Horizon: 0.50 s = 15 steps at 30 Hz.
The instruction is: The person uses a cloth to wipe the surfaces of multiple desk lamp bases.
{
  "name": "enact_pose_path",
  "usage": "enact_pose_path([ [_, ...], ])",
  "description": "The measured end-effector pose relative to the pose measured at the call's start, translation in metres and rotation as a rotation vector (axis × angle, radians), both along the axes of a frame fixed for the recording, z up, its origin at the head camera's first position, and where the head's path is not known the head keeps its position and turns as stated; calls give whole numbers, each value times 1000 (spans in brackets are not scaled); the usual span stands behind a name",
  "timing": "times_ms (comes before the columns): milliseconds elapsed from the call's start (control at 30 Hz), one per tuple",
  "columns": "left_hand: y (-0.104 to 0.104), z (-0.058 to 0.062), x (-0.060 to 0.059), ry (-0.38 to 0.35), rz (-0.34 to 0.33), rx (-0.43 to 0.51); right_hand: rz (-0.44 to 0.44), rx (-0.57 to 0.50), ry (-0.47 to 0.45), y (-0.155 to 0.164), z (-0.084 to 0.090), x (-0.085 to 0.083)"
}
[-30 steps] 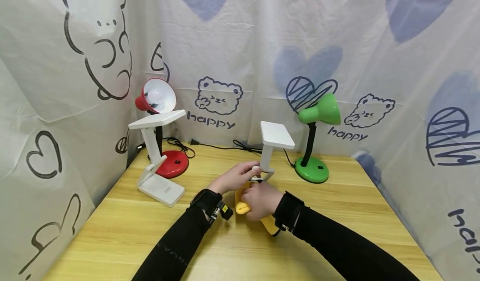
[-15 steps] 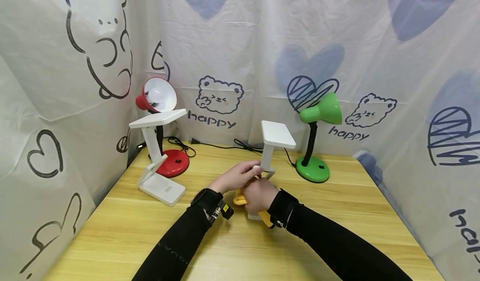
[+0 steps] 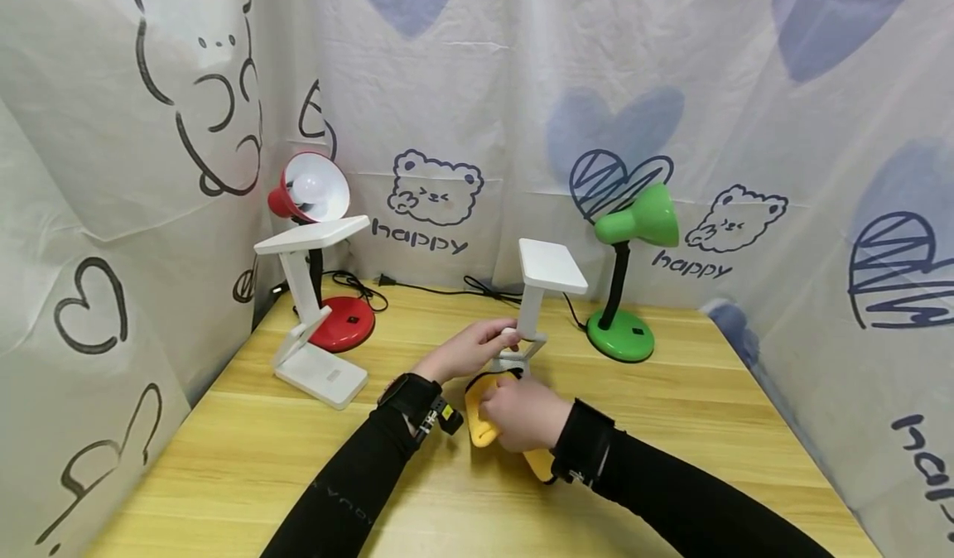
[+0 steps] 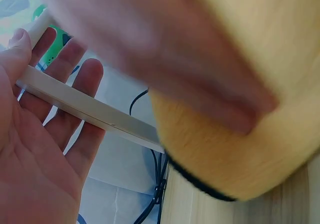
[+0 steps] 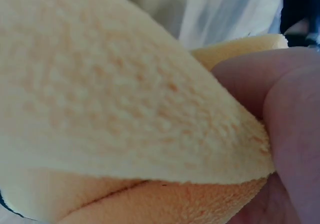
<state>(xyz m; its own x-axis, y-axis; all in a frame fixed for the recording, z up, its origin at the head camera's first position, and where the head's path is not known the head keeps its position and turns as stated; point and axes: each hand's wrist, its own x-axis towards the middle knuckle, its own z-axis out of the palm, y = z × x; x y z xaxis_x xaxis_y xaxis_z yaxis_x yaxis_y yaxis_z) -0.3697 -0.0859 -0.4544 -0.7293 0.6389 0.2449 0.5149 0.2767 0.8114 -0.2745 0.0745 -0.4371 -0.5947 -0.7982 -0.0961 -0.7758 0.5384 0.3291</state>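
Near the middle of the table stands a white folding desk lamp (image 3: 551, 266), its flat head raised. My left hand (image 3: 467, 353) holds it at the hinge of its arm. In the left wrist view the thumb and fingers lie on both sides of the lamp's white arm (image 4: 90, 106). My right hand (image 3: 525, 415) grips a yellow cloth (image 3: 482, 432) with a dark edge, bunched up over the lamp's base, which is mostly hidden. Thick folds of the fluffy cloth (image 5: 125, 98) fill the right wrist view, pinched between thumb and fingers.
To the left stand another white folding lamp (image 3: 320, 376) and, behind it, a red lamp (image 3: 341, 324). A green lamp (image 3: 620, 337) is at the back right. Black cables (image 3: 484, 291) run along the table's rear edge, before a printed curtain (image 3: 447, 86).
My right hand went forward with the cloth toward the lamp's hinge, then came back toward me over the base. The left hand has stayed on the lamp's arm.
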Motion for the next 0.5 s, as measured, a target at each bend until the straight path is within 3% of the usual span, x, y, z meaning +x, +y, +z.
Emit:
enact_pose_path([
  [200, 1, 0, 1, -4, -2, -12, 35, -22, -115, 7, 6, 27],
  [333, 1, 0, 1, -7, 11, -11, 54, -26, -64, 11, 6, 36],
  [500, 1, 0, 0, 4, 2, -13, 62, -45, 20, 11, -1, 32],
])
